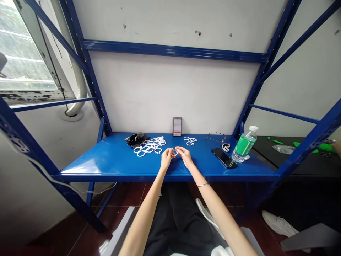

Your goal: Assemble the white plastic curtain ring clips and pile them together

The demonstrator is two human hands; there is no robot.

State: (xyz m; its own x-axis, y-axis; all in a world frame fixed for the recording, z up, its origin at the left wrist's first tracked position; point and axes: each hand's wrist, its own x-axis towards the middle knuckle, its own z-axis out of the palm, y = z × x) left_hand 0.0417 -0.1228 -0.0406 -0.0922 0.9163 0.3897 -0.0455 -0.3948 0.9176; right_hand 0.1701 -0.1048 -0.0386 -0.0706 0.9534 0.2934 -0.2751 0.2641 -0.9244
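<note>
Between my two hands is a white plastic ring (pixel 174 152), held just above the front part of the blue table (pixel 106 161). My left hand (pixel 167 156) pinches the ring's left side. On its right side, the fingers of my right hand (pixel 184 154) are closed on the same ring. Fine detail where the fingertips meet it is too small to make out. A loose pile of similar white rings (pixel 150 145) lies to the left of my hands. A few more white rings (pixel 190 140) sit behind my right hand.
A crumpled black plastic bag (pixel 136 139) lies behind the ring pile. An upright phone (pixel 177 126) leans at the back. At right are a black phone (pixel 224 158), glasses (pixel 216 137), a white coiled cable (pixel 225 147) and a water bottle (pixel 244 145). Blue posts (pixel 253 89) frame the table.
</note>
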